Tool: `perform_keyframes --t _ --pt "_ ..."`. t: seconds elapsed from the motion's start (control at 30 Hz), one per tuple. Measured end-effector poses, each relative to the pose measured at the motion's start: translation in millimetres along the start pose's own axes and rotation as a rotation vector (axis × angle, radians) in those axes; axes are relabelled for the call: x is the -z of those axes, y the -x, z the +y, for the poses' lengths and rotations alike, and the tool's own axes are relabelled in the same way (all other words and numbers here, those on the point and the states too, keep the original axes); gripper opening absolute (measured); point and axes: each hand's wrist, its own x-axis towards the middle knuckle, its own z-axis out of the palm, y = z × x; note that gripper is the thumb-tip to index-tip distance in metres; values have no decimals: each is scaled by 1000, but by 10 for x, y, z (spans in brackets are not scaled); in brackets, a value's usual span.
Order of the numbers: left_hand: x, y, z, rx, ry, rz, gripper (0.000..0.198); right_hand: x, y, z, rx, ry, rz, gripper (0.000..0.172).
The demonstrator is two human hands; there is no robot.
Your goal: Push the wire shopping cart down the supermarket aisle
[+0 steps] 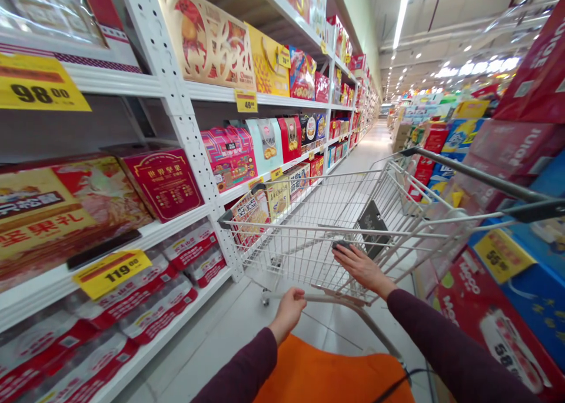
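A wire shopping trolley [309,226] stands in front of me in a supermarket aisle, its basket bare. My left hand [289,312] is closed around the trolley's handle bar [326,298]. My right hand [359,267] reaches over the handle into the child-seat end, fingers stretched flat on a dark flap [373,226] there. Both arms wear dark maroon sleeves. An orange cloth [326,373] lies below my arms.
White shelving [176,91] on the left carries gift boxes with yellow price tags [112,272]. Stacked red and blue cartons [507,215] crowd the right side close to the trolley. The tiled aisle floor [368,144] runs straight ahead between them.
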Motion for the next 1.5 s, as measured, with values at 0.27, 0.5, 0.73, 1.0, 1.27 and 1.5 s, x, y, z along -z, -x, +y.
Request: perform_keyframes --t 0.27,0.5,0.73,1.0,1.27,1.5 --pt "-340 -24 190 -478 -414 -110 49 93 108 -45 8 125 120 49" --pt "-437 -126 301 -605 -1084 -86 70 234 522 199 -21 437 175 44" --pt "-440 -139 275 -629 -1233 -70 68 -247 642 148 32 438 70 44" --pt "-384 -203 230 -598 -1239 -42 69 199 424 167 1 385 156 43" --pt "-422 -201 183 -596 -1192 -12 71 181 357 170 7 419 200 42" --pt "-311 -190 130 -554 -1201 16 73 -271 490 137 71 369 102 47"
